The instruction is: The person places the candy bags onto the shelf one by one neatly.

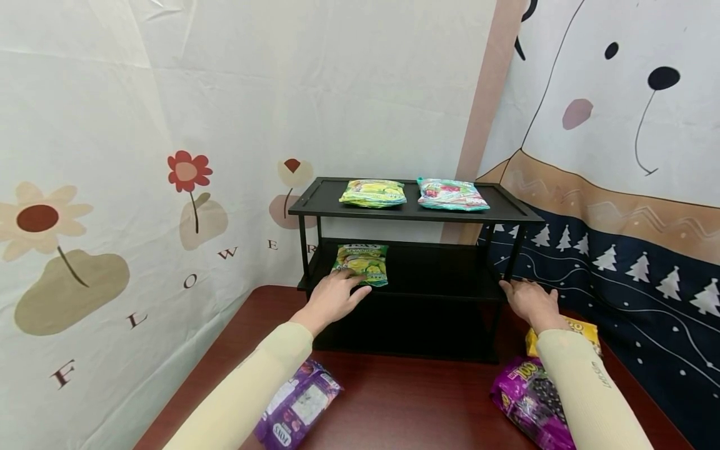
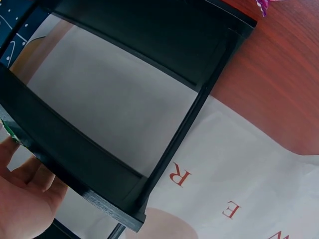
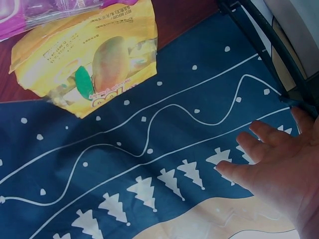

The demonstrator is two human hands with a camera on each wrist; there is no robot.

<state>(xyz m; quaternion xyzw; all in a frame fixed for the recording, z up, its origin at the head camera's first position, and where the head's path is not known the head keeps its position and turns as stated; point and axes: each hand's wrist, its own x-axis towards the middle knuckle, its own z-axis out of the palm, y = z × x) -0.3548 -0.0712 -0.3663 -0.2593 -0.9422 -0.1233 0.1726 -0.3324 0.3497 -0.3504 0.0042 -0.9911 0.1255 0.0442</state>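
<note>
A green candy bag (image 1: 368,259) lies at the left end of the middle shelf of a black three-tier rack (image 1: 439,269). My left hand (image 1: 335,299) is at that shelf's front edge, its fingertips touching the bag's lower left part. In the left wrist view, only a sliver of the bag shows beyond the fingers (image 2: 37,172). By the rack's right side is my right hand (image 1: 533,303), fingers spread and holding nothing. One of its fingertips meets the rack's corner in the right wrist view, where the hand (image 3: 279,164) hangs before the dark cloth.
On the top tier lie a yellow-green bag (image 1: 373,193) and a light-blue bag (image 1: 452,194). A purple bag (image 1: 298,406) is on the table at left. At right, a magenta bag (image 1: 531,400) and a yellow mango candy bag (image 3: 94,59) lie beneath the right arm.
</note>
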